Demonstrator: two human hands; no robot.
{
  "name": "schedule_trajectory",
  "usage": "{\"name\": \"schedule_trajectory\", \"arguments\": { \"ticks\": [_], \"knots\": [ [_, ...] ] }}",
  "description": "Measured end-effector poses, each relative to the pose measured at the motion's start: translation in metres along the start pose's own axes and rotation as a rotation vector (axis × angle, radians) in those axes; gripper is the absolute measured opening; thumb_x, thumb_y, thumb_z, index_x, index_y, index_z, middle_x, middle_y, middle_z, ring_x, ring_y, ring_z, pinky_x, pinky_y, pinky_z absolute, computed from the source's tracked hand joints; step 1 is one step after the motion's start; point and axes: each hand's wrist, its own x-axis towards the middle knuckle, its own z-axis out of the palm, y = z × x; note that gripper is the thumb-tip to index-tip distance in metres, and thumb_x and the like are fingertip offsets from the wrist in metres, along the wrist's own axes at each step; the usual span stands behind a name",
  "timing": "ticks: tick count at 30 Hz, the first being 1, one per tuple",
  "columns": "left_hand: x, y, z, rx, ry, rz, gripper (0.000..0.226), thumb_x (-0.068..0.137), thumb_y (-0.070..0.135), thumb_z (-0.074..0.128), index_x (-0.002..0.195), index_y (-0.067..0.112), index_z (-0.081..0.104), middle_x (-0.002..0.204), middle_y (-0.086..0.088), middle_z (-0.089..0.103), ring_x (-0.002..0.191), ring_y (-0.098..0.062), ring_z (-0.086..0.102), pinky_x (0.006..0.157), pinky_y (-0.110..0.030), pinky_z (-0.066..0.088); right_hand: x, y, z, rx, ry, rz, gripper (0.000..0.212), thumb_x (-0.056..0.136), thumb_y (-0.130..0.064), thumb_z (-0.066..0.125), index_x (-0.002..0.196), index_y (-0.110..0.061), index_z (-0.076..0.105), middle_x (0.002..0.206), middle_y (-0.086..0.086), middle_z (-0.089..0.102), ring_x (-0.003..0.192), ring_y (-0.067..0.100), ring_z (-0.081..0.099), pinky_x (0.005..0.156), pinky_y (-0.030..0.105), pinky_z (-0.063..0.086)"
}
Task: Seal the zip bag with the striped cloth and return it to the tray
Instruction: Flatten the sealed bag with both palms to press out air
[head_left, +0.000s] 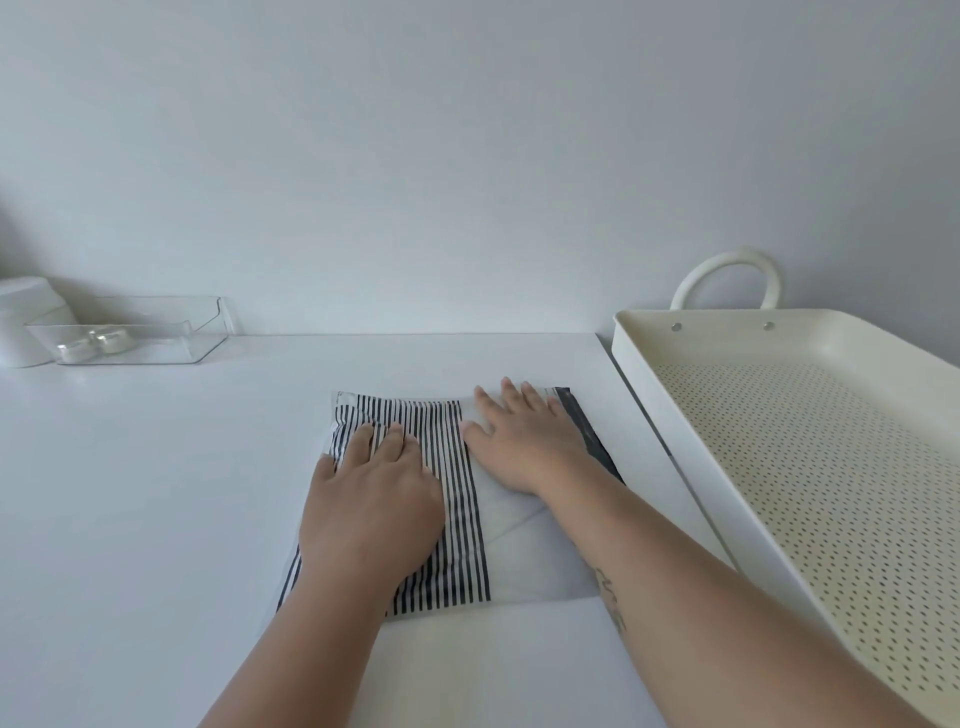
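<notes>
A clear zip bag (524, 551) lies flat on the white table, with a black-and-white striped cloth (457, 519) inside its left half. A dark zip strip (587, 431) runs along the bag's right edge. My left hand (374, 499) presses flat on the striped part, fingers together. My right hand (519, 441) lies flat on the bag's empty right part, fingers spread, next to the dark strip. The cream perforated tray (644, 332) with a loop handle stands to the right of the bag, holding nothing.
A clear plastic box (202, 322) with two small round objects inside sits at the back left, beside a white container (26, 317). A white wall rises right behind the table. The table's right edge (675, 452) runs between bag and tray.
</notes>
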Motion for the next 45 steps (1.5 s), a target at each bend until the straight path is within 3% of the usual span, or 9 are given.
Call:
{"name": "schedule_trajectory", "arguments": {
  "ticks": [6, 9, 12, 19, 28, 33, 36, 40, 45],
  "knots": [
    [0.003, 0.0, -0.002, 0.007, -0.007, 0.024, 0.056, 0.096, 0.032, 0.017, 0.151, 0.021, 0.021, 0.162, 0.009, 0.01, 0.149, -0.016, 0.0, 0.118, -0.044, 0.012, -0.009, 0.006, -0.007, -0.002, 0.04, 0.069, 0.065, 0.095, -0.052, 0.013, 0.153, -0.024, 0.003, 0.163, 0.006, -0.006, 0.149, 0.021, -0.007, 0.118, 0.047, -0.011],
    [0.004, 0.0, -0.002, 0.016, -0.008, 0.028, 0.056, 0.096, 0.032, 0.018, 0.151, 0.019, 0.022, 0.162, 0.007, 0.013, 0.149, -0.018, 0.002, 0.117, -0.044, 0.014, -0.023, -0.002, -0.007, 0.026, 0.087, -0.106, 0.06, 0.099, -0.043, 0.018, 0.153, -0.022, 0.004, 0.163, 0.005, -0.004, 0.149, 0.02, -0.006, 0.119, 0.047, -0.005],
    [0.004, 0.0, -0.001, 0.02, 0.01, 0.032, 0.055, 0.097, 0.034, 0.019, 0.15, 0.02, 0.025, 0.161, 0.008, 0.016, 0.148, -0.017, 0.004, 0.117, -0.044, 0.016, -0.038, -0.005, -0.003, 0.05, 0.018, -0.228, 0.058, 0.098, -0.048, 0.018, 0.152, -0.031, 0.005, 0.163, 0.002, -0.002, 0.149, 0.02, -0.004, 0.12, 0.047, -0.001],
    [0.005, -0.001, 0.0, -0.051, 0.024, 0.035, 0.054, 0.096, 0.037, 0.02, 0.149, 0.027, 0.028, 0.16, 0.013, 0.017, 0.148, -0.013, 0.006, 0.116, -0.039, 0.013, -0.059, 0.02, -0.005, -0.031, 0.0, -0.005, 0.071, 0.091, -0.064, 0.01, 0.152, -0.03, -0.004, 0.163, -0.001, -0.01, 0.149, 0.016, -0.01, 0.119, 0.046, -0.009],
    [0.013, -0.011, -0.019, -0.098, 0.256, 0.221, 0.038, 0.089, 0.036, 0.051, 0.125, 0.026, 0.061, 0.136, 0.009, 0.058, 0.132, -0.014, 0.044, 0.108, -0.037, 0.031, -0.105, 0.024, -0.012, 0.0, -0.043, 0.032, 0.07, 0.093, -0.06, 0.014, 0.152, -0.026, -0.001, 0.163, 0.0, -0.008, 0.149, 0.016, -0.006, 0.119, 0.045, -0.001],
    [-0.003, 0.001, -0.04, -0.101, 0.324, 0.224, 0.028, 0.092, 0.034, 0.047, 0.106, 0.023, 0.068, 0.114, 0.006, 0.07, 0.113, -0.019, 0.057, 0.097, -0.035, 0.037, -0.102, 0.009, -0.024, -0.027, 0.065, -0.095, 0.062, 0.096, -0.048, 0.019, 0.153, -0.026, 0.004, 0.163, 0.001, -0.004, 0.149, 0.021, -0.002, 0.117, 0.051, 0.004],
    [-0.034, 0.009, -0.024, -0.175, 0.283, 0.086, 0.037, 0.094, 0.037, 0.043, 0.124, 0.024, 0.059, 0.135, 0.006, 0.058, 0.13, -0.017, 0.045, 0.11, -0.039, 0.028, -0.092, 0.002, -0.028, 0.015, -0.021, -0.231, 0.059, 0.099, -0.042, 0.022, 0.153, -0.029, 0.003, 0.163, 0.0, -0.006, 0.149, 0.022, -0.008, 0.119, 0.048, 0.005],
    [-0.054, 0.012, -0.001, -0.148, 0.14, -0.056, 0.058, 0.095, 0.05, 0.032, 0.143, 0.019, 0.039, 0.158, 0.002, 0.028, 0.148, -0.016, 0.009, 0.118, -0.042, -0.001, -0.09, 0.006, -0.02, 0.0, -0.086, -0.191, 0.06, 0.097, -0.048, 0.018, 0.153, -0.03, 0.003, 0.163, -0.001, -0.005, 0.149, 0.019, -0.006, 0.121, 0.042, 0.002],
    [-0.024, -0.002, 0.002, -0.135, -0.027, 0.007, 0.064, 0.095, 0.05, 0.024, 0.151, 0.018, 0.025, 0.162, 0.008, 0.014, 0.148, -0.009, -0.007, 0.115, -0.046, -0.014, -0.106, 0.012, -0.013, 0.017, -0.047, -0.131, 0.063, 0.096, -0.05, 0.016, 0.153, -0.027, 0.004, 0.163, 0.0, -0.004, 0.149, 0.016, -0.004, 0.121, 0.038, 0.002]
  ]
}}
